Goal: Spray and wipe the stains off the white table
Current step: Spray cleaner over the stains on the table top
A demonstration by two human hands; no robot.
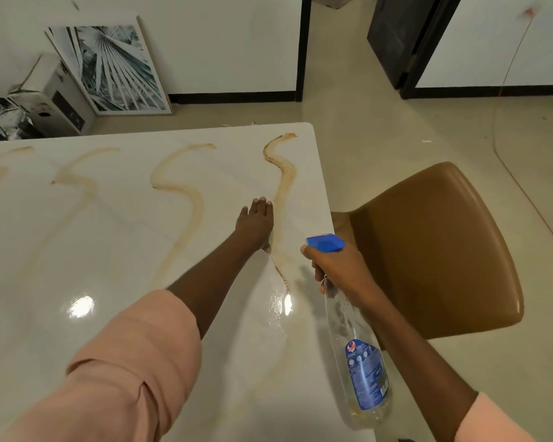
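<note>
The glossy white table [115, 250] carries several wavy brown stains; the rightmost stain [284, 180] runs along the right edge. My left hand [256, 223] lies flat, palm down, just left of that stain. A pale green sliver shows under the palm's right edge, and I cannot tell what it is. My right hand [339, 266] grips the neck of a clear spray bottle [361, 362] with a blue trigger head [326, 243], held over the table's right edge, nozzle toward the stain. Wet droplets glisten on the table [280, 303] near the bottle. The stain's near part looks faded and smeared.
A tan leather chair [434, 250] stands close against the table's right side. Beyond the far edge, framed prints [109, 68] and boxes [55, 97] lean against the wall. A thin cord [524, 193] trails across the floor at right.
</note>
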